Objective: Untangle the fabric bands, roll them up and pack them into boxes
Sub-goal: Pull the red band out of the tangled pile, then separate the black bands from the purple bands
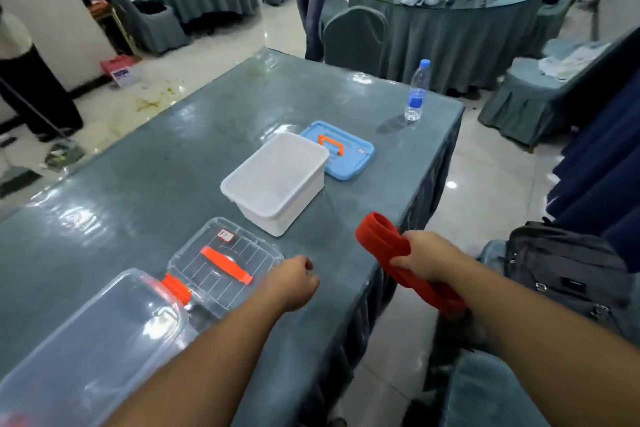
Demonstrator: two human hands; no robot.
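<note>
The right hand point(420, 255) grips a red fabric band point(388, 246), fingers curled round its middle, out past the edge of the counter point(173, 166). One looped end of the band sticks up ahead of that hand, and the rest trails back under the wrist. It looks folded into flat layers rather than wound into a roll, so I'd say the job is at the untangling or early rolling stage, with nothing packed yet.

The left hand point(298, 279) hangs over the counter in a loose fist and holds nothing. Just ahead of it lies a clear lid with an orange handle point(225, 265), and beside its forearm sits a clear plastic box point(104, 340). Further out from both hands stands an open white box point(277, 180), which looks empty, with its blue lid point(341, 151) just beyond.

Next, I reckon, the left hand must take the loose end so the two can wind the band tight, then drop it into a box.
</note>
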